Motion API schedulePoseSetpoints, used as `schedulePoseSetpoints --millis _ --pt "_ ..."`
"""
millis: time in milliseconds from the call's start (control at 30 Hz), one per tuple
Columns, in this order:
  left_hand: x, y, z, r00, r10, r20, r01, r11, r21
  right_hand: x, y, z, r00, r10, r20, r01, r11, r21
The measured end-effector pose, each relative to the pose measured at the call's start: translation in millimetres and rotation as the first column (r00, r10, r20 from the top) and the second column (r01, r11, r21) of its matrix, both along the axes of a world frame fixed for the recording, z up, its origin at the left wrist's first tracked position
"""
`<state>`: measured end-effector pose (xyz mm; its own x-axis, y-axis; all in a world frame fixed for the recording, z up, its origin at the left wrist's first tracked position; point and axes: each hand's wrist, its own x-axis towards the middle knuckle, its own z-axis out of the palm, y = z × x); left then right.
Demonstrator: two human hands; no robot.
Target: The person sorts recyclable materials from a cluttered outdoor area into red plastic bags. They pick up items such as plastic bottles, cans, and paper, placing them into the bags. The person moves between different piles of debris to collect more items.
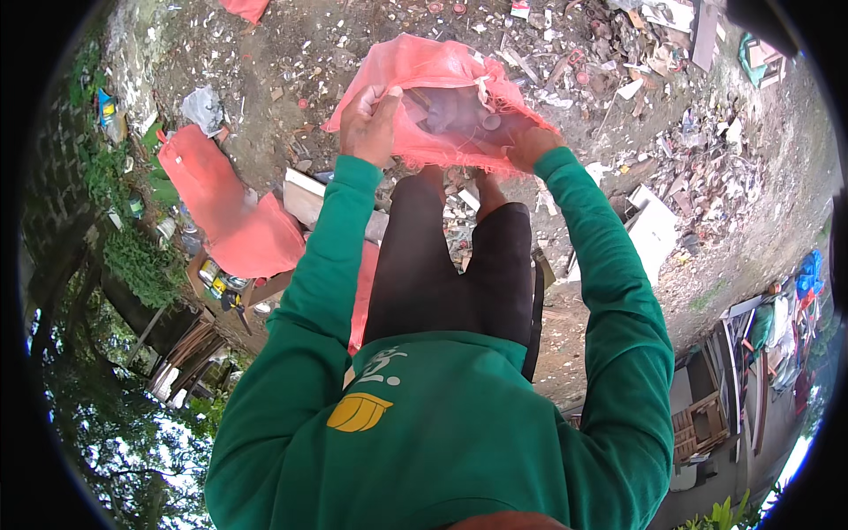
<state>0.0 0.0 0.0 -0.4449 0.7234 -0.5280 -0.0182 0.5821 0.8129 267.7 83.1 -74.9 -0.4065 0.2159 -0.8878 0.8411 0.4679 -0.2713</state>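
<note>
1. I see my left hand (369, 124) clenched on the near rim of a red mesh sack (442, 97), held open out in front of me above the littered dirt ground (353, 44).
2. My right hand (530, 146) grips the sack's opposite edge, fingers partly hidden by the fabric.
3. Pale bottles show dimly through the mesh.
4. A second red sack (221, 208) lies on the ground to my left, well apart.

Outdoor scrap yard or dump site — bare dirt ground (291, 53) strewn with rubble (707, 168), paper and plastic scraps. Red mesh sacks (221, 212) lie beside cans (216, 278) and cardboard (658, 230). Weeds (132, 256) and stacked timber (185, 349) border the left edge — crates (698, 424) at right.
</note>
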Motion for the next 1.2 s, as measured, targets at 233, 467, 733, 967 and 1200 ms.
schedulePoseSetpoints --millis 233,467,733,967,1200 --pt "-19 5 30 0.992 0.009 -0.127 0.0 0.997 0.071 -13 7 14 0.92 -0.159 -0.357 0.22 0.966 0.138" --pt "-21 -5 22 0.976 -0.049 -0.211 0.056 0.998 0.03 -35 6 7 0.885 -0.066 -0.461 0.087 0.996 0.024" --pt "15 -36 4 0.978 -0.048 -0.202 0.055 0.998 0.027 -125 -41 -119 0.902 0.333 -0.274 -0.28 0.936 0.214" --pt "2 -60 -16 0.992 -0.048 -0.116 0.059 0.994 0.092 -140 -22 -183 0.988 0.097 -0.117 -0.05 0.933 0.355" --pt "1 -58 -34 0.996 -0.022 -0.081 0.031 0.993 0.114 -130 -17 -189 0.988 0.151 -0.03 -0.128 0.914 0.386"
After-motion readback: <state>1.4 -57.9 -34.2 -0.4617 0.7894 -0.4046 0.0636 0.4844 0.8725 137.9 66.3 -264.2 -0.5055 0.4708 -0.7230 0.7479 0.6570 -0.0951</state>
